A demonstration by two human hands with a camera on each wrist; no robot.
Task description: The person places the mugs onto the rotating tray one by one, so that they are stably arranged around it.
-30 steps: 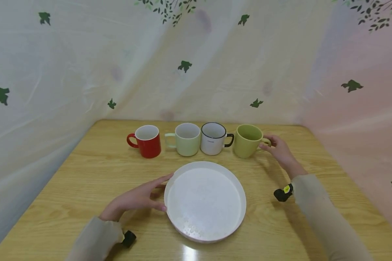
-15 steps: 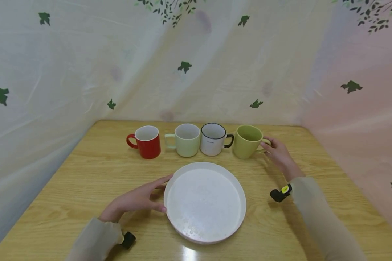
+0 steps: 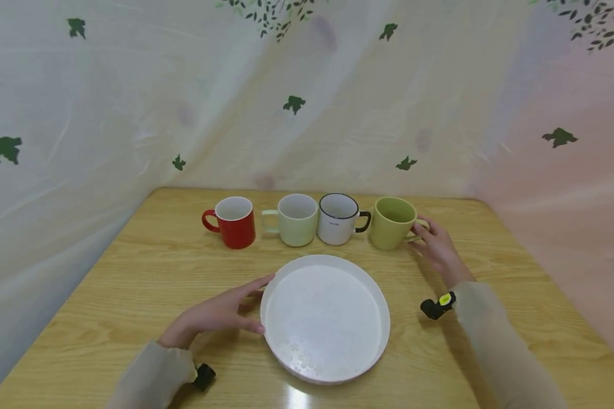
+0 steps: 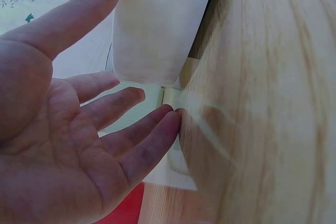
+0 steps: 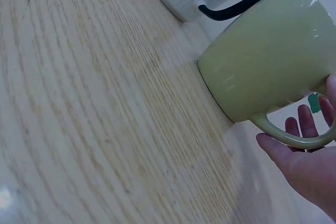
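Note:
A yellow-green mug [image 3: 389,224] stands upright at the right end of a row of mugs, its handle pointing right. My right hand [image 3: 437,250] holds that handle; in the right wrist view several fingers [image 5: 307,121] show behind the handle loop. Part of the grip is cut off at that view's edge. A round white tray [image 3: 325,318] lies flat in front of the row. Against its left rim my left hand [image 3: 212,312] rests, thumb and fingers spread. The left wrist view has these fingers [image 4: 149,148] extended, with the tray wall [image 4: 157,30] beside the thumb.
Left of the yellow-green mug stand a white mug [image 3: 336,224] with a black rim and handle, a pale green mug [image 3: 298,224] and a red mug [image 3: 239,227]. The wooden table [image 3: 133,284] meets a printed curtain [image 3: 225,113] at the back.
My right hand has shifted slightly around the mug's handle, and its forearm has moved a little left. My left hand stays at the tray rim. The mugs stand as before.

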